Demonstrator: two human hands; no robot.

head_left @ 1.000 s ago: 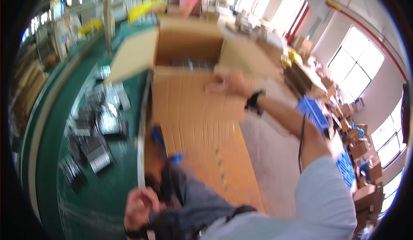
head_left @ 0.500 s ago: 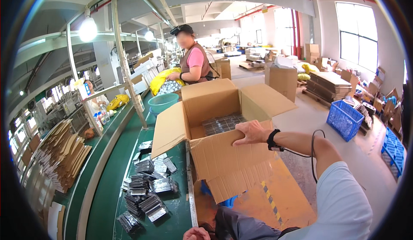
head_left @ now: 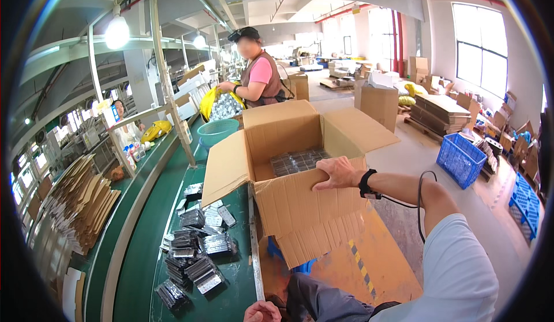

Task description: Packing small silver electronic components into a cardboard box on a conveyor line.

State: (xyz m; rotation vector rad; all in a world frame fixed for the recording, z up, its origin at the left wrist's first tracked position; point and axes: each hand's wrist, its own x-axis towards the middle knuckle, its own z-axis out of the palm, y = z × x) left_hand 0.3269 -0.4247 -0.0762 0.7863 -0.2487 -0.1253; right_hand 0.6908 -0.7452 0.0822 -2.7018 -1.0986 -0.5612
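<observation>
An open cardboard box (head_left: 306, 206) stands before me, its flaps spread outward. Flat bundles in clear wrap (head_left: 297, 161) lie side by side on its bottom. My right hand (head_left: 339, 173) grips the box's near rim, thumb on the outer face and a dark band on the wrist. Low at the picture's edge, my left hand (head_left: 262, 311) is loosely curled beside the green conveyor belt (head_left: 144, 264), with nothing visible in it. Several wrapped stacks of flat silvery and dark pieces (head_left: 203, 273) lie heaped on the belt, left of the box.
Across the box, a co-worker (head_left: 262, 79) handles a yellow sack (head_left: 209, 101) of small silvery pieces above a green basket (head_left: 218, 131). A blue crate (head_left: 461, 159) stands on the floor at right. A metal post (head_left: 164, 74) rises beside the belt.
The co-worker's yellow sack has tipped and shows more of its silvery contents. My right hand keeps its place on the box rim. My left hand has risen slightly.
</observation>
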